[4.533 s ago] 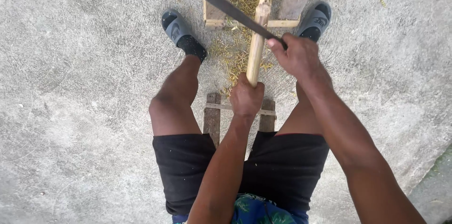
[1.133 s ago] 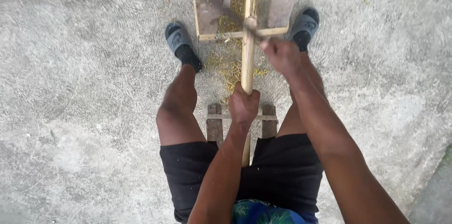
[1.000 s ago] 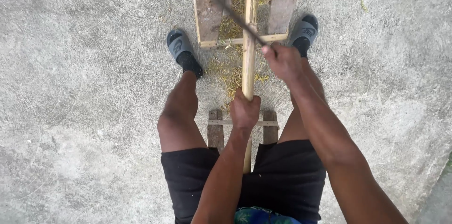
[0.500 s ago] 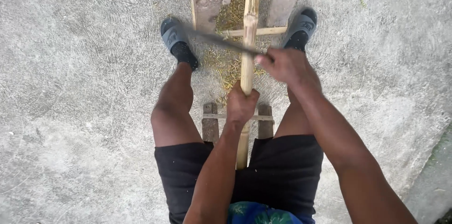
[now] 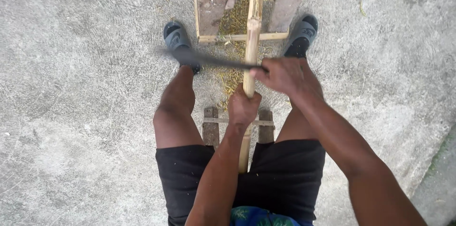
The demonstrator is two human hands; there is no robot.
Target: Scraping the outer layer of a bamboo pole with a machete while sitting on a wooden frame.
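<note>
A long pale bamboo pole runs from between my legs up over a wooden frame. My left hand is closed around the pole near its lower part. A dark long knife is gripped in my right hand, its blade blurred and lying crosswise to the left, against the pole just above my left hand. Yellow-green shavings lie on the ground under the pole.
I sit on a low wooden stool with bare legs apart and grey slide sandals on both feet, the other sandal by the frame's right post. Grey concrete ground surrounds me. A darker strip runs at the lower right.
The knife has swung down from a raised slant to lie crosswise at the pole above my left hand. My left hand stays on the pole.
</note>
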